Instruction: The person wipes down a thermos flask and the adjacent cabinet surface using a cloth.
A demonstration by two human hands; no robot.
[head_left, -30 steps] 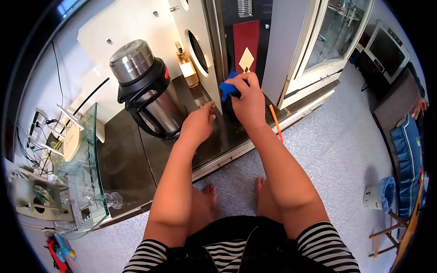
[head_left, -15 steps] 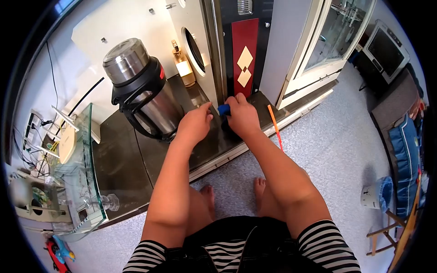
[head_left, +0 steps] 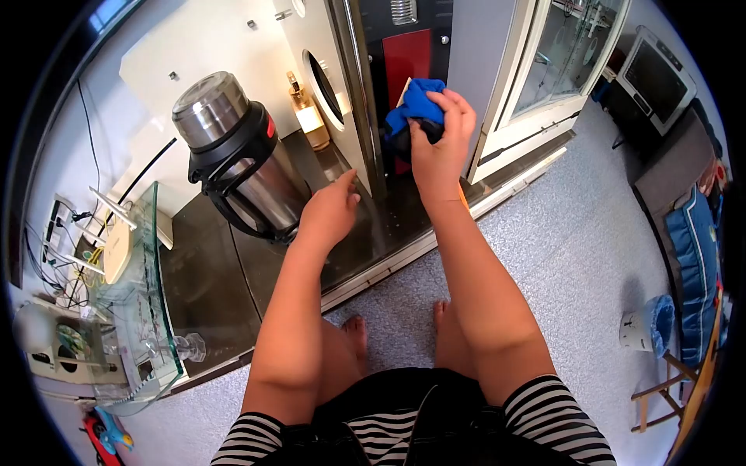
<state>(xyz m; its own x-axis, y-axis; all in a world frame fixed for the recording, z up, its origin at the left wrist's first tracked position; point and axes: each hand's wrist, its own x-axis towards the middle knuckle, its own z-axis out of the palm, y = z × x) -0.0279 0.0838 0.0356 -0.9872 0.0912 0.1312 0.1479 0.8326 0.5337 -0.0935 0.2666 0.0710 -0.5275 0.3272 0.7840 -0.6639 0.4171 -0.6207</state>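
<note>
A crumpled blue and black cloth [head_left: 423,101] is gripped in my right hand [head_left: 444,144], raised in front of the dark panel with the red strip [head_left: 408,58]. My left hand [head_left: 330,210] hovers over or rests on the dark cabinet top [head_left: 203,268]; its index finger points toward the base of the white side panel, the other fingers loosely bent, and nothing shows in it. Just left of that hand stands a large steel thermos [head_left: 268,182] with a black handle. Behind it is a gold-topped bottle [head_left: 309,116]. An orange strip [head_left: 463,196] is mostly hidden by my right wrist.
At the left is a glass shelf [head_left: 159,287] with a white router [head_left: 118,248] and tangled cables. On the right are a white-framed glass door [head_left: 556,70], a bin with a blue liner [head_left: 637,330] and a wooden stool [head_left: 660,392]. A toy [head_left: 109,435] lies at lower left.
My right hand has lifted the cloth up from the cabinet top, and more of the cloth shows. It now covers the pale diamonds on the red strip. My left hand has barely moved.
</note>
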